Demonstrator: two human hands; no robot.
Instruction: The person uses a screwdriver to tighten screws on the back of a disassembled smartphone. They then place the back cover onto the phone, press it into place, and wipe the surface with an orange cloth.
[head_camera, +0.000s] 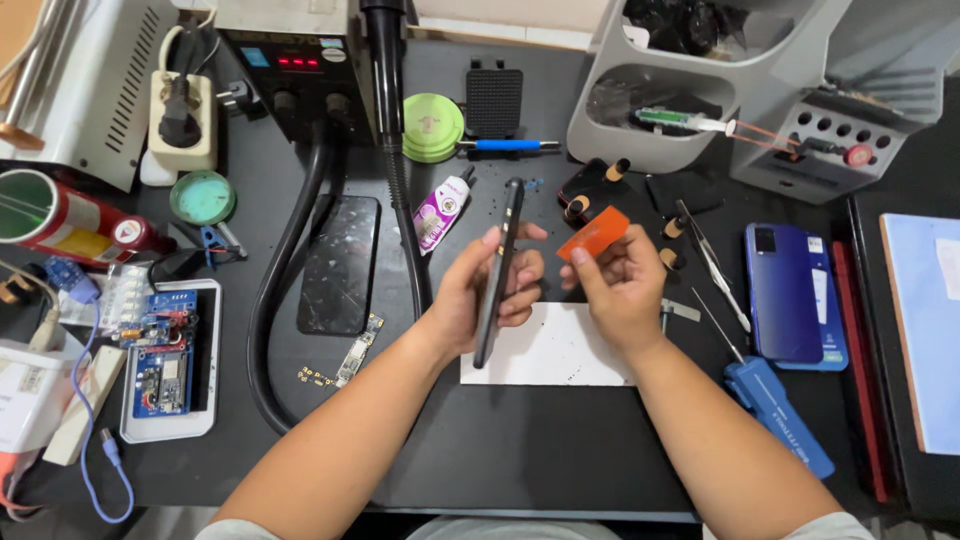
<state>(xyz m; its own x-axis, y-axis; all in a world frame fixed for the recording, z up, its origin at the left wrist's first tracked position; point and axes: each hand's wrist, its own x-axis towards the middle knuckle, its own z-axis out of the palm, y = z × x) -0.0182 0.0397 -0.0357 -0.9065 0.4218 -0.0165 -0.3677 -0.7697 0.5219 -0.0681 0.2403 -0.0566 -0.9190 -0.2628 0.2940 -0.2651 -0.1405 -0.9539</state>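
My left hand (478, 290) grips a dark smartphone (499, 268) held on edge, its thin side facing up toward me. My right hand (612, 285) pinches a flat orange plastic card (593, 233) between thumb and fingers, just right of the phone's upper part. Both hands hover above a white sheet (560, 350) lying on the black bench mat (520, 450). The card's tip is close to the phone but I cannot tell whether they touch.
A blue phone (785, 290) lies right, with a blue tool (780, 415), tweezers (705, 250) and a grey organiser (700, 110). Left: a dark glass panel (340, 265), black hoses (275, 330), small circuit boards (355, 355), a glue tube (440, 210) and a white tray (205, 420).
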